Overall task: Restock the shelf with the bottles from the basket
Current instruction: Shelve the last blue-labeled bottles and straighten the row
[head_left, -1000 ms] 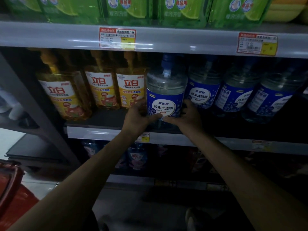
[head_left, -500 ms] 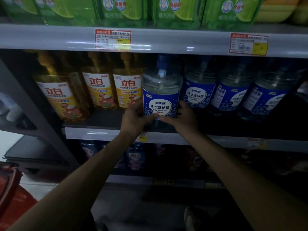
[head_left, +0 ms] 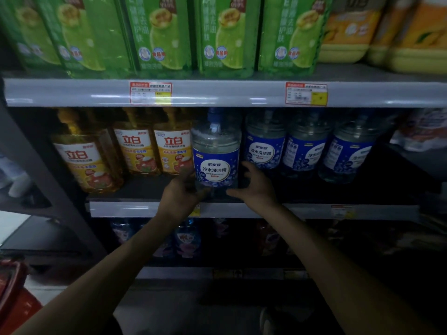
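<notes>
Since the frame a second back the view has tipped upward, bringing more of the upper tier into sight, and the right hand has loosened from the blue-label bottle, fingers now spread beside its right flank; contact there cannot be told. Left hand cups the lower left of the bottle, thumb across the base, blurred. Bottle stands upright at the front lip of the middle shelf, just above centre of view and forward of its neighbours. Judgement: placement nearly done. To finish well, push low on the body with both palms and slide it straight back until level with the matching row at its 3 o'clock. Keep the label facing out and stay clear of the yellow bottles at its 9 o'clock. Pushing high risks tipping it under the rail overhead. Writing: blue label reads 家家宜, 冷水洗洁精; yellow labels read 立白, 新升级. Green packs at 12 o'clock carry round 食品用 badges. Red-and-yellow price tags on the rail are too small to read. Red basket shows only a corner at 8 o'clock.
</notes>
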A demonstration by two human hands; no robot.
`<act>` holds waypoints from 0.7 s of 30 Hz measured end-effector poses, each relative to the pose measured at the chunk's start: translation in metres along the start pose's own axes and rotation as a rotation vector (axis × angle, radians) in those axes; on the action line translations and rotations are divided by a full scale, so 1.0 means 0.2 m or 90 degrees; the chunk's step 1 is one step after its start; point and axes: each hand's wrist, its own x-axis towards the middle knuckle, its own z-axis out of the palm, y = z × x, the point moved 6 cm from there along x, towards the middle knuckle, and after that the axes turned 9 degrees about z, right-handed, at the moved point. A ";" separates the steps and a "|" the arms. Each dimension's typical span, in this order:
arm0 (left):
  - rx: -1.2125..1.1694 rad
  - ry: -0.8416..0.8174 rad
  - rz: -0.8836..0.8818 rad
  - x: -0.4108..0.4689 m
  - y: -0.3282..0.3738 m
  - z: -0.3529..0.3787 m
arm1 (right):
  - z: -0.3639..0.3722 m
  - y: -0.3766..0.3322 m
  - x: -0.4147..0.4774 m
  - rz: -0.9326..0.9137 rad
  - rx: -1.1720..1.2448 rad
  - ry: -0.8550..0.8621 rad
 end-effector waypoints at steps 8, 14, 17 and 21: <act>0.084 -0.051 0.063 -0.15 0.23 0.04 | -0.19 0.03 -0.18 -0.034 -0.127 0.069; 0.036 -0.036 0.077 -0.10 0.39 0.29 | -0.36 0.14 -0.27 0.010 -0.092 0.084; 0.048 -0.094 0.115 -0.08 0.41 0.47 | -0.43 0.21 -0.21 0.076 -0.029 0.086; 0.085 -0.117 0.114 0.00 0.34 0.57 | -0.44 0.27 -0.07 0.119 0.000 0.104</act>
